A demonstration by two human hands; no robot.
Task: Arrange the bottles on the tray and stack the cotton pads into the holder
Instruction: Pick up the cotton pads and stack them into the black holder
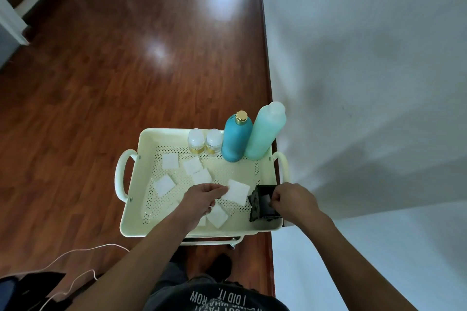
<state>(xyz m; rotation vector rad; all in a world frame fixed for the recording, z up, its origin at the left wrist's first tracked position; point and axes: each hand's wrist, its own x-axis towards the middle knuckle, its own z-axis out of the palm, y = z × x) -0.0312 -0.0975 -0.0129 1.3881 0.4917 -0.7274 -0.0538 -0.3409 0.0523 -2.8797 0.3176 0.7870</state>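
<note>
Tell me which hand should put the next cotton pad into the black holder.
Left. The left hand already pinches a cotton pad right beside the black holder, while the right hand is steadying that holder at its rim.

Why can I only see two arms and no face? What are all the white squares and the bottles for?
The camera sits on the person's head and looks down, so you see only their arms. In front is a pale yellow tray with holes in its floor. At its back stand two small jars, a dark teal bottle and a light green bottle. The white squares are cotton pads scattered on the tray. The left hand pinches one cotton pad. The right hand grips a black holder, where the pads get stacked.
</note>
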